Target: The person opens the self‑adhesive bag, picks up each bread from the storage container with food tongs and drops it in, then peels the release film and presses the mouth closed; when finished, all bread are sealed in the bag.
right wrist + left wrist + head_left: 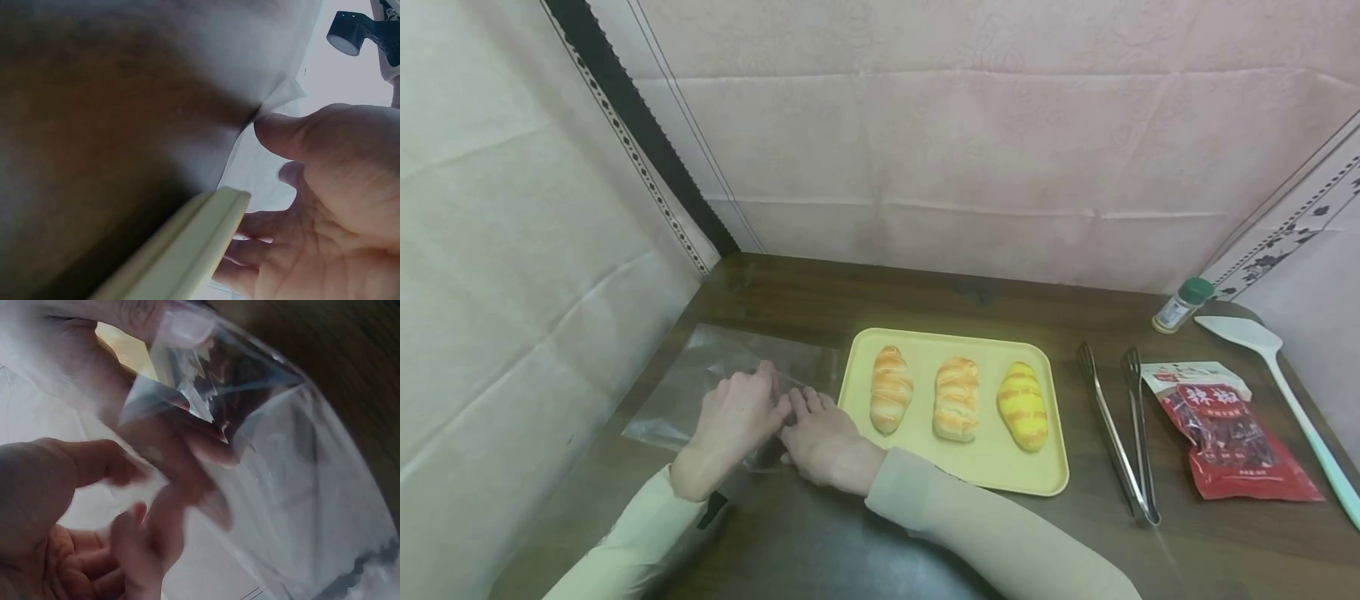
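Note:
A clear plastic bag [681, 387] lies on the table at the left, its film raised and creased around both hands. My left hand [733, 421] is over its near part; in the left wrist view the thumb and forefinger [165, 528] meet at the bag's edge, blurred. My right hand [831, 442] pinches the bag's edge. The right thumb [281, 134] is on the film in the right wrist view, with several fingers below it. Both hands' fingertips come close together in the head view. Creased film [212, 394] covers part of the right fingers.
Right of the hands, a yellow tray [951, 475] holds an orange-striped bread [891, 390], a golden bread [957, 400] and a yellow bread [1022, 407]. Farther right are metal tongs [1120, 450], a red food packet [1232, 442], a green-capped jar [1180, 308] and a spatula [1292, 387].

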Tool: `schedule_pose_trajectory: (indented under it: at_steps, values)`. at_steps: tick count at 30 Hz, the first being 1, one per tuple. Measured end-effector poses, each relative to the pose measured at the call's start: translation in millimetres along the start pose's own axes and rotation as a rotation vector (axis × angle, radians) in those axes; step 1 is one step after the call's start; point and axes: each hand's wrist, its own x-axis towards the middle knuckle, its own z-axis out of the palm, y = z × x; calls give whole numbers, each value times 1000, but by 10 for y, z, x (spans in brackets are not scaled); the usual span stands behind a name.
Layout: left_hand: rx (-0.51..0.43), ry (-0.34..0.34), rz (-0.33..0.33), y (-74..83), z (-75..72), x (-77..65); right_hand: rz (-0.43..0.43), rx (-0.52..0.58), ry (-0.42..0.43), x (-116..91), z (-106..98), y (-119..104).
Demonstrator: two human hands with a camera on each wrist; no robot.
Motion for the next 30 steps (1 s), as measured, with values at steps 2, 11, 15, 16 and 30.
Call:
schedule_pose_trajectory:
  at_steps: [2,11,15,16,30]
  values:
    - [20,3,-20,0,13,5,-1,1,1,1,5,0]
    - [67,26,-12,15,-11,-14,7,-7,17,15,14,9]
    - [85,79,-6,22,11,-11,13,-18,29,22,19,5]
    - [89,81,-7,21,21,-12,12,-20,32,23,23,2]
    - [94,-116,43,35,-122,-43,15,-1,19,13,31,-28]
